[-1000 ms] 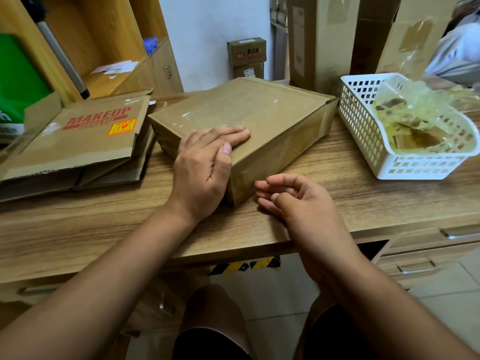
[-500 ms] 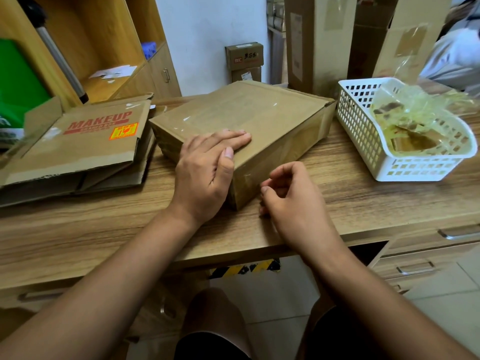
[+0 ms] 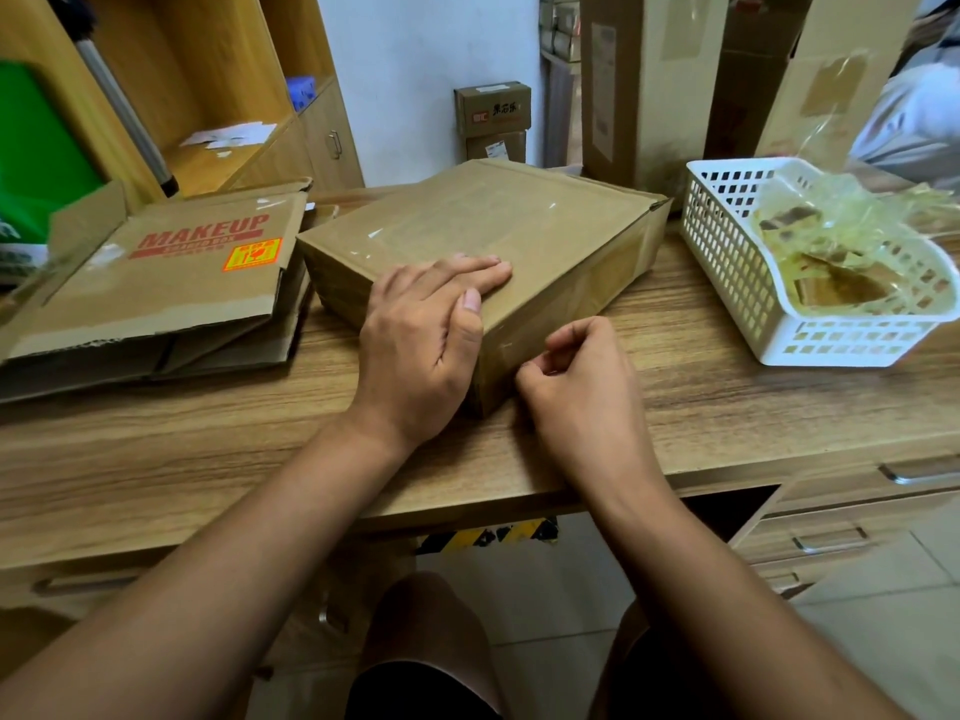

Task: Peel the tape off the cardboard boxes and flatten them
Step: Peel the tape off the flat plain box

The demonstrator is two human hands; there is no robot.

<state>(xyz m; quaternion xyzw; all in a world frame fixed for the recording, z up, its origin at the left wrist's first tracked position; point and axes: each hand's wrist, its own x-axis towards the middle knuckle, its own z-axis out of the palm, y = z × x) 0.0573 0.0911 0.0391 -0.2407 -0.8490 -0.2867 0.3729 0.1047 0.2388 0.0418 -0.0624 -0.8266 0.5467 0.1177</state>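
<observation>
Over the last second the right hand has closed from loose and open into a curl. Its fingertips now pick at the glossy clear tape on the near side of the flat brown cardboard box at mid-desk. No lifted edge shows, so peeling is probably only starting, while the left hand stays flat, fingers straight, pressing the slick taped top.

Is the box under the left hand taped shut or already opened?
Taped shut: the cardboard box has closed flaps and glossy tape across its top and near side.
</observation>
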